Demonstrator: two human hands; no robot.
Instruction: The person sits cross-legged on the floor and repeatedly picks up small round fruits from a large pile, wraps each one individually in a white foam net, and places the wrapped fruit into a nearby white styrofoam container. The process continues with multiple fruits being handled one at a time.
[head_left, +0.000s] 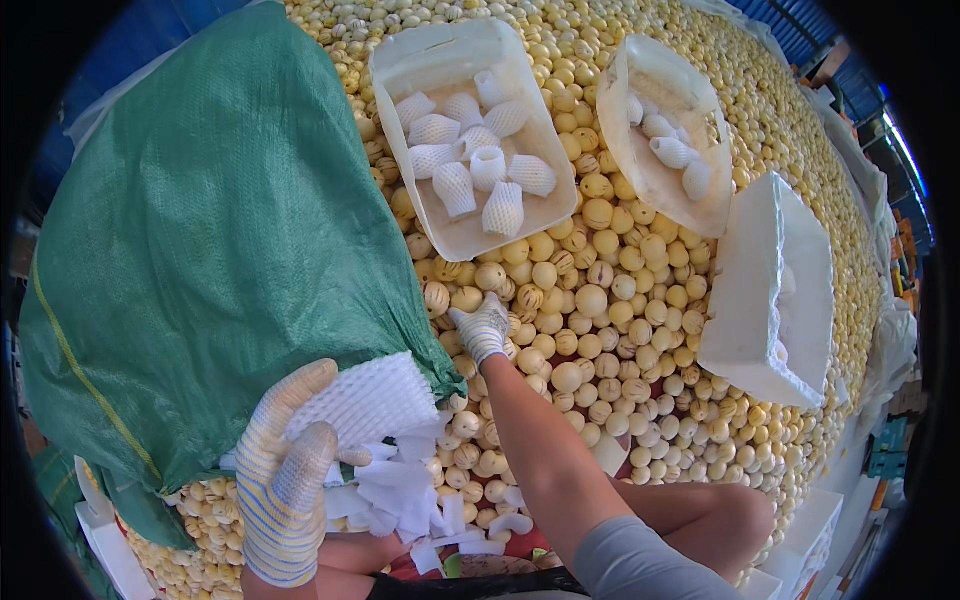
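My left hand (289, 465), in a striped knit glove, holds a flattened white foam net sleeve (367, 401) between thumb and fingers. More loose foam sleeves (397, 487) lie in a heap just below it. In a matching glove, my right hand (484, 328) reaches down into a bed of pale yellow pepino melons (592, 300), some with purple stripes. Its fingertips are beside a yellow melon (466, 299); whether they grip one is hidden. Ahead of that hand, a translucent plastic tub (416, 225) carries several melons in foam sleeves (487, 166).
A large green woven sack (202, 247) covers the left side. Right of the tub sit a second plastic tub (660, 202) with sleeved fruit and a white foam box (750, 300), tilted. My bare leg (697, 517) is folded at the lower right, among the melons.
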